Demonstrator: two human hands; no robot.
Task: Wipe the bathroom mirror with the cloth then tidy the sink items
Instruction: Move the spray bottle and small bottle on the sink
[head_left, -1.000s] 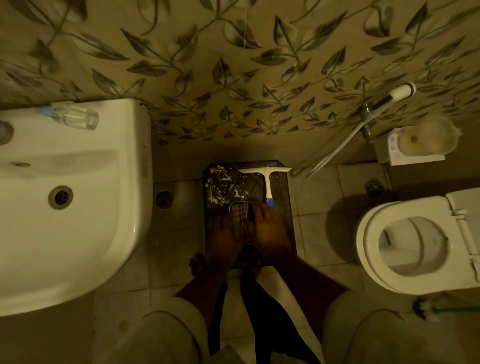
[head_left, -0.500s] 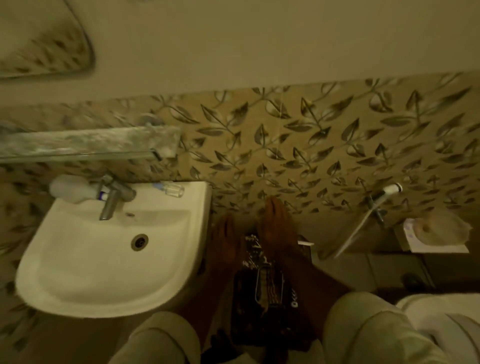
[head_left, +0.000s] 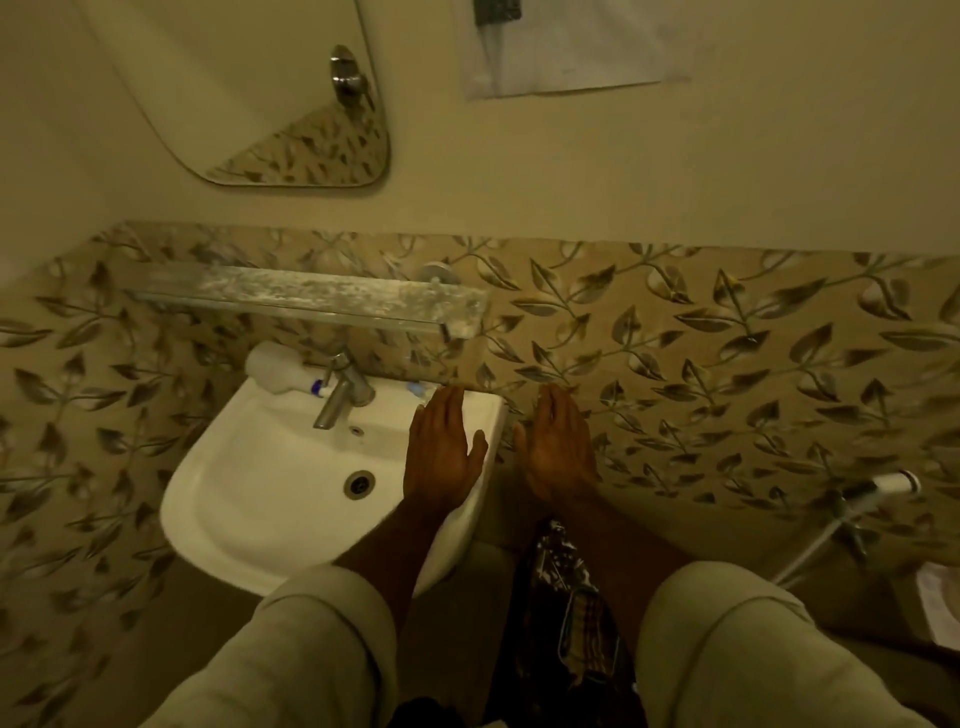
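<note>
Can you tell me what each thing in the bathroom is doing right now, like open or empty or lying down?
left hand: open, flat, empty
right hand: open, flat, empty
tap: no water seen running
sink: empty bowl, drain unplugged
white bottle: lying on its side behind the tap
glass shelf: stained, nothing on it
cloth: down below, not held
mirror: hanging on the wall

The sink (head_left: 270, 499) is white; the tap (head_left: 340, 392) is silver-grey; the wall tiles (head_left: 727, 364) are tan with a dark leaf-and-vine pattern; the wall above (head_left: 675, 171) is plain cream; the sleeves (head_left: 311, 654) are pale beige; the cloth (head_left: 589, 629) below is checked, dark and light; the bottle (head_left: 275, 369) is white with a blue end.
</note>
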